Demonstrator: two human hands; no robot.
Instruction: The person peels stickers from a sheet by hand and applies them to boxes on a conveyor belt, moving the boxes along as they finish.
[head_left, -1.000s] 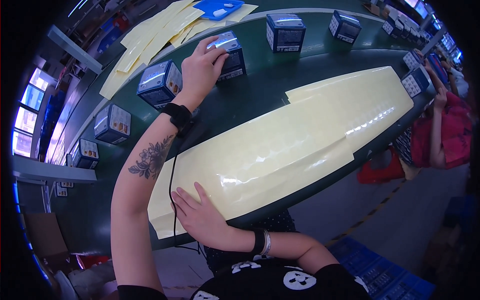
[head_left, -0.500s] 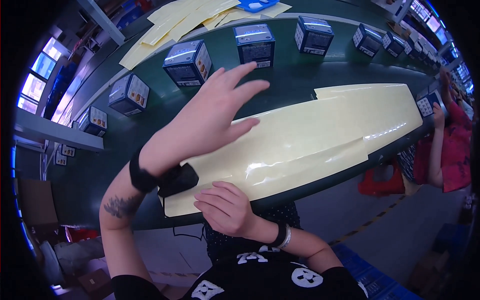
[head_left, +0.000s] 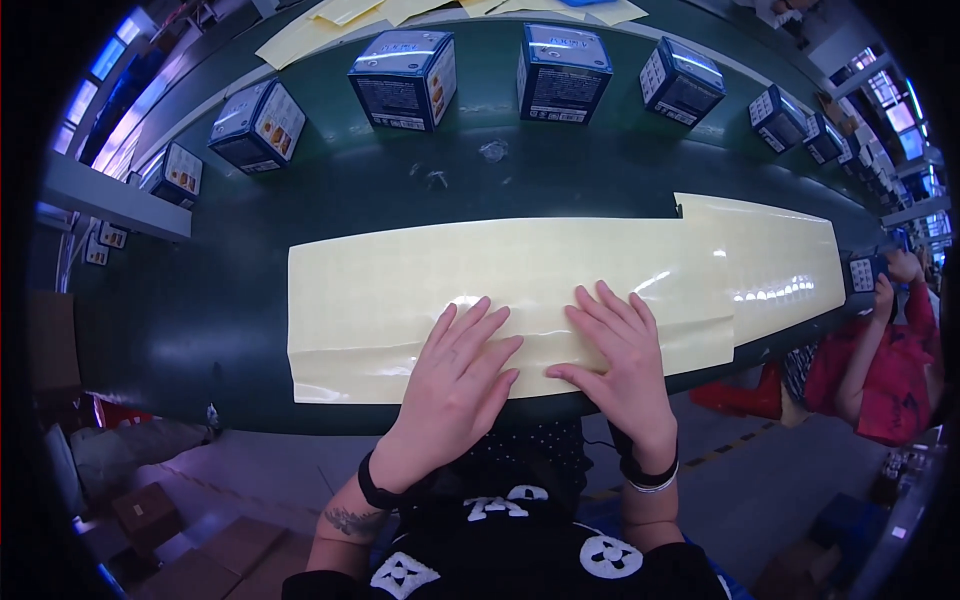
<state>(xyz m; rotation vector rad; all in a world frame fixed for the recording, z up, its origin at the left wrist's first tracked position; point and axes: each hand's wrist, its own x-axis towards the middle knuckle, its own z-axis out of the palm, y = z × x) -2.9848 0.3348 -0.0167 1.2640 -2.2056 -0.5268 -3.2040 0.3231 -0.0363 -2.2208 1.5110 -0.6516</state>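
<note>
A large glossy pale-yellow sheet (head_left: 400, 270) lies along the near side of the dark green conveyor belt (head_left: 230, 330), with a crease running along its near part. My left hand (head_left: 455, 375) rests on the sheet's near half, fingers spread, holding nothing. To its right, my right hand (head_left: 620, 350) lies palm down on the same sheet with its fingers apart. Another pale-yellow sheet (head_left: 770, 250) meets or overlaps it at the right; how they join is hard to make out.
Several blue boxes (head_left: 565, 75) stand in a row along the belt's far side. Bits of clear plastic (head_left: 493, 151) lie on the belt. More yellow sheets (head_left: 350, 12) sit beyond it. At the right, a person in a red top (head_left: 890, 375) handles a blue box (head_left: 862, 275).
My left hand has come back from over the belt and down onto the sheet. My right hand has moved right and flattened out. The black thing near my left wrist no longer shows.
</note>
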